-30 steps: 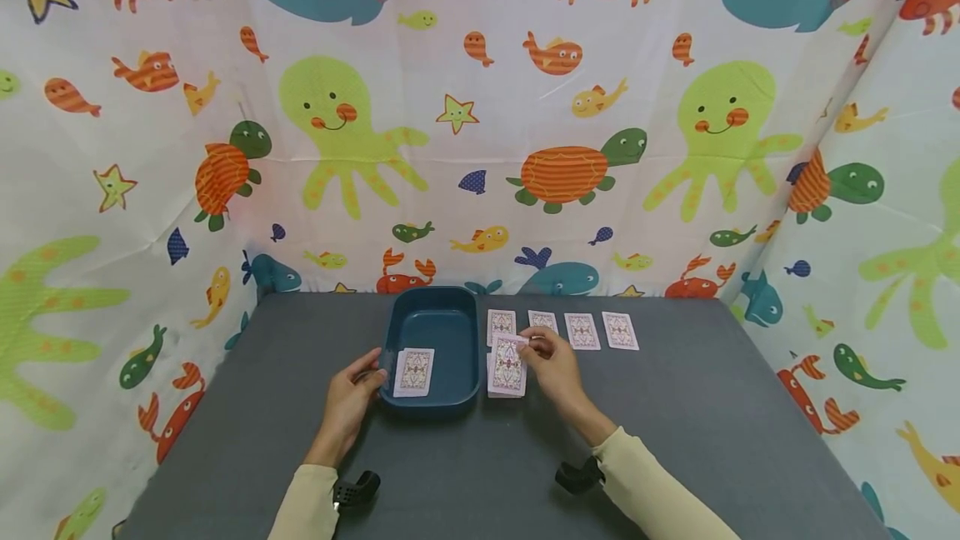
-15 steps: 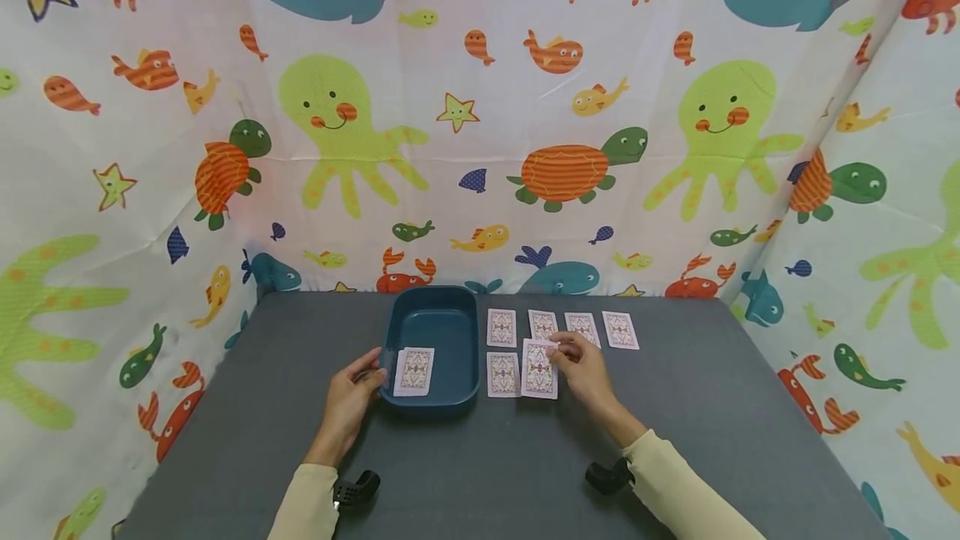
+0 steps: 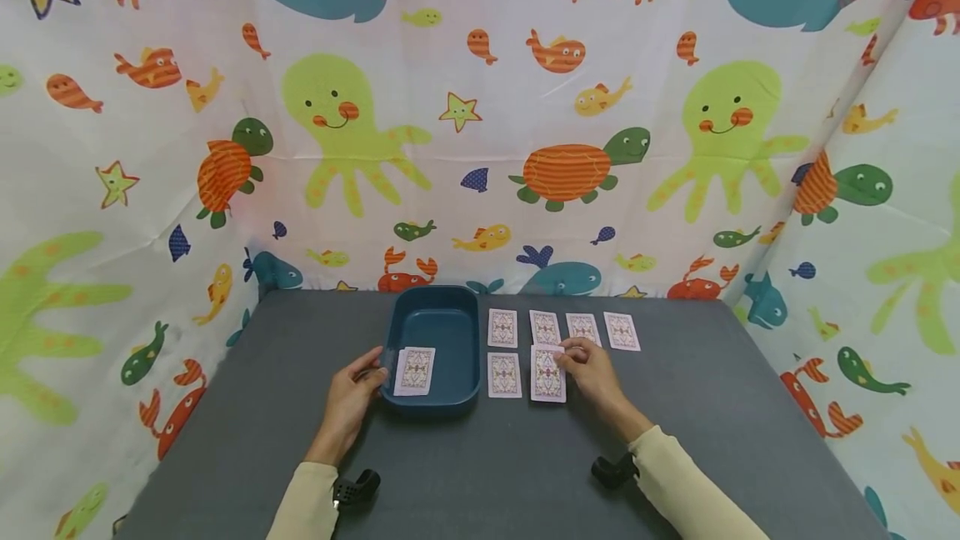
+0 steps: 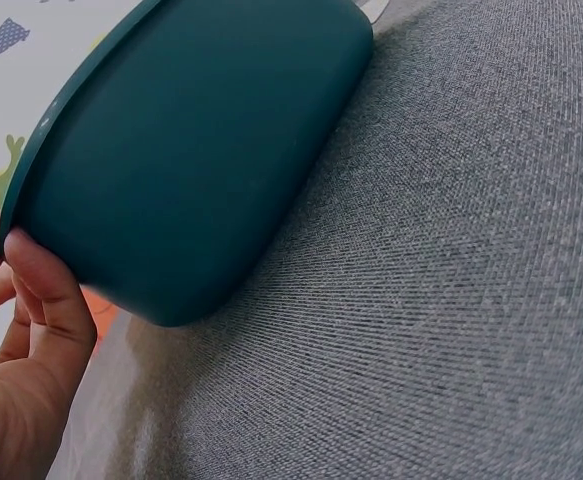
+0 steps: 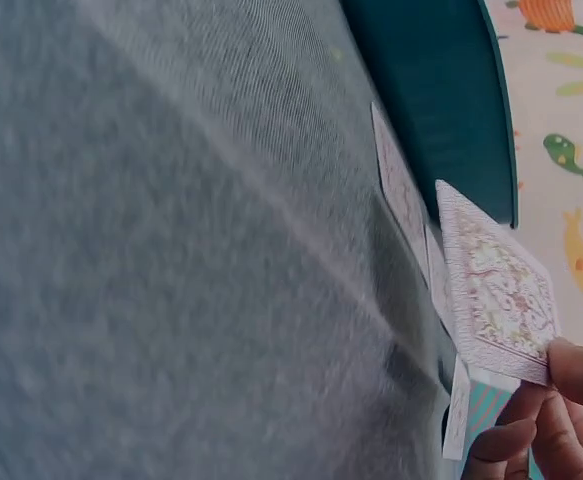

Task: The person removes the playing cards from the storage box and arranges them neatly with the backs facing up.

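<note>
My right hand pinches a patterned playing card by its upper right corner, between thumb and fingers. In the right wrist view this card is raised off the table and tilted. Just left of it, another playing card lies flat, pattern up. My left hand grips the near left rim of a dark blue tray, with the thumb on the outer wall in the left wrist view. Inside the tray, a few overlapping cards lie at the near left.
Several cards lie in a row behind the held one, from the leftmost card beside the tray to the rightmost card. The grey table ends at a sea-animal curtain at the back.
My right hand has carried the pinched card rightward, away from above the near card beside the tray, which now shows uncovered. My left hand and the tray have stayed put.
</note>
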A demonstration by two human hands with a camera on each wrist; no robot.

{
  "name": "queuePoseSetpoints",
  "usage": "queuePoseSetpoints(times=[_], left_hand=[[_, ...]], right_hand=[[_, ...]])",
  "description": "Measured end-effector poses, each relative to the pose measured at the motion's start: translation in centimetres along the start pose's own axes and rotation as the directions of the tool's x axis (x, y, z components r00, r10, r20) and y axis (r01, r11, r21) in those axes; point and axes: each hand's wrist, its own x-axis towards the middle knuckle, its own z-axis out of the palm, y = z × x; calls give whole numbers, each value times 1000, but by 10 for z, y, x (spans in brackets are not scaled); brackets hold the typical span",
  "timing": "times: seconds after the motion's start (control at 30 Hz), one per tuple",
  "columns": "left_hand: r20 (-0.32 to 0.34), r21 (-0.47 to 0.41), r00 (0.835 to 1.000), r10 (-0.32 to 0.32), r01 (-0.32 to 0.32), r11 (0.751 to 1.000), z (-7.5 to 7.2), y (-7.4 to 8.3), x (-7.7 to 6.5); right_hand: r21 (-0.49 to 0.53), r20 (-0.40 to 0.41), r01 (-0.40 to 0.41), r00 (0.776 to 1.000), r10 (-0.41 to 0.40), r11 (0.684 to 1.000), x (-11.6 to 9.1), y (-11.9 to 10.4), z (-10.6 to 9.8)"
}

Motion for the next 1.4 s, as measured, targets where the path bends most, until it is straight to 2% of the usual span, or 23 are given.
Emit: queuePoseSetpoints(times=[0.2,0.3,0.5,0.67,0.87,1.03,1.4], left_hand=[[4,1,1000,3,-3,1000,0,2,1],[4,1,1000,1,-1,1000,0,3,1],[-1,8,1000,-5,5,1000,-1,0,-2],[-5,1,1000,12,-12,1000,0,0,-2],[-4,9,1000,13,-13,1000,0,1,-3],[2,10,1000,9,-9,1000,0,1,-3],[-1,-1,1000,10,-10,1000,-1,3,-3]], right_hand=[[-42,24,15,1000,-14,999,11,6,-4],[-104,13,22,1000,-21,994,13,8,-6],[-267,-12,27,999,-31,963,14,15,-8],[-331,-13,42,999,-48,943,16,18,-9],[-361,3,35,999,-37,932,23,20,-11],[-393,21,61,998,-57,917,25,20,-12],[-388,2,41,999,-43,921,23,16,-12]])
